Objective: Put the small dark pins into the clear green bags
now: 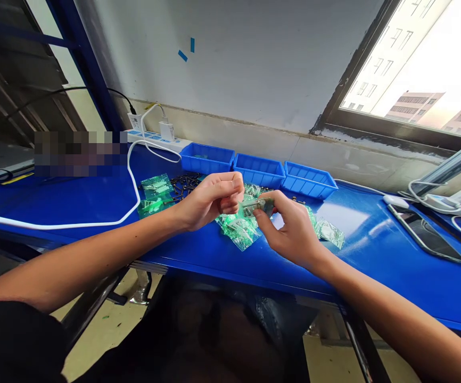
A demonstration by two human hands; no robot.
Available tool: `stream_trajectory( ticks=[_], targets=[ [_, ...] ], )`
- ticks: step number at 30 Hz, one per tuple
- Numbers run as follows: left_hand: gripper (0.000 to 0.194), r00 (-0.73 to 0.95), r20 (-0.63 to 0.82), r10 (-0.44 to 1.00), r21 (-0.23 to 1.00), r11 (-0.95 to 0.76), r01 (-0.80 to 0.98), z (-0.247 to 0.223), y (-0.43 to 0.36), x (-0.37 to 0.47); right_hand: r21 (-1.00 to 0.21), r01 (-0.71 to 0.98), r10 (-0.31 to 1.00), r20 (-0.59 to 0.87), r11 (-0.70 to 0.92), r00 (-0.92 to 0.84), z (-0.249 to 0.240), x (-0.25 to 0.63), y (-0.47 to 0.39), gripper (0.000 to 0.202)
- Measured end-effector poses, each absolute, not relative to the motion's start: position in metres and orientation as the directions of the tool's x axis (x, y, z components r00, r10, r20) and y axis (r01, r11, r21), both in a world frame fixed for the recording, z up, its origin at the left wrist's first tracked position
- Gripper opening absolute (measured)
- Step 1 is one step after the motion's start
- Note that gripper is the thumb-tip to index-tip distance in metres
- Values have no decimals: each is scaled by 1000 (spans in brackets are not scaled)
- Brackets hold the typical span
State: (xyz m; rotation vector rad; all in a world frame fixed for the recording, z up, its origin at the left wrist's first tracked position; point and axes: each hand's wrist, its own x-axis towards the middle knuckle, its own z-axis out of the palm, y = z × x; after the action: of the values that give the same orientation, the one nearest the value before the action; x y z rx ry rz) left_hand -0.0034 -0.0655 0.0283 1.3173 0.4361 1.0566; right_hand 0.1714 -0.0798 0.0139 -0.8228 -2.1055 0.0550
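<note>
"Any writing?"
"Print on the white charger (167, 131) is too small to read."
"Bins?"
"Three blue bins (263, 175); the left one holds something unclear."
"Grips?"
"Right hand (290, 229) pinches a small clear packet (250, 206) above the surface (198, 255), near green packets (241, 236). Left hand (214, 198) curls; can't tell if it holds anything."

A small, see-through, faintly green packet (248, 210) is pinched between the thumb and forefinger of the right hand (294, 229), raised above the desk (198, 260). A slim silvery piece (259, 204) shows with it, lying roughly level, its rounder end toward the fingers; whether the piece is inside the plastic cannot be told. The fingers partly cover the packet.
</note>
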Motion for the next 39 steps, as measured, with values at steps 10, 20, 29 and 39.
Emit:
stream_trajectory(
  ticks=[10, 20, 29, 39],
  targets=[
    [38, 505, 272, 819, 930, -88, -358, 25, -65, -2, -364, 537, 597, 716, 761, -361, 15, 172, -81, 4],
    [41, 509, 296, 808, 921, -99, -377, 28, -65, -2, -361, 554, 618, 680, 750, -394, 14, 171, -80, 3],
    [43, 530, 293, 796, 929, -105, -356, 23, -64, -2, -352, 529, 583, 723, 772, -370, 16, 172, -80, 4],
    [48, 523, 315, 792, 926, -135, -354, 26, -64, -3, -373, 540, 615, 689, 755, -384, 15, 171, -80, 5]
  ],
)
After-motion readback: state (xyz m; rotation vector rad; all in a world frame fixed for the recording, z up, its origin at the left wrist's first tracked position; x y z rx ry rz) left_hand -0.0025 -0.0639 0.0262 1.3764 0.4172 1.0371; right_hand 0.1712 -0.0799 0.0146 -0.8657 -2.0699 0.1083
